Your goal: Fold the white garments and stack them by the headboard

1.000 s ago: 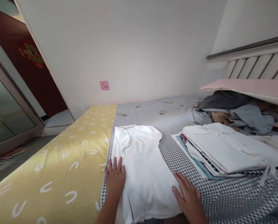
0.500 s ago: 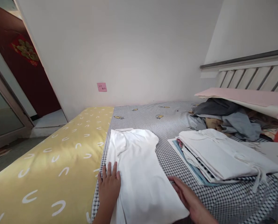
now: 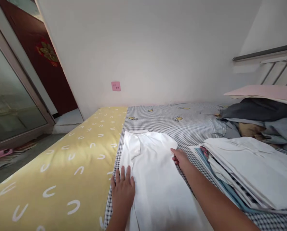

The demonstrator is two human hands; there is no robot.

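A white shirt (image 3: 157,179) lies lengthwise on the checked sheet, partly folded, with a sleeve bunched at its upper left. Flat on its left edge rests my left hand (image 3: 122,187), fingers spread and pointing away from me. My right hand (image 3: 180,158) is at the shirt's upper right edge, its index finger on top of the cloth and the other fingers curled at the side. It appears to pinch that edge; the thumb is hidden.
To the right sits a stack of folded clothes (image 3: 251,166) with white cloth on top. Behind it are heaped dark and grey clothes (image 3: 261,112) under a pink sheet (image 3: 266,91). Yellow patterned bedding (image 3: 68,166) covers the left side; a white wall (image 3: 157,54) stands beyond.
My right hand has moved from the shirt's lower right edge up to its upper right edge and taken hold there. The left hand stays flat on the cloth. The view has turned left.
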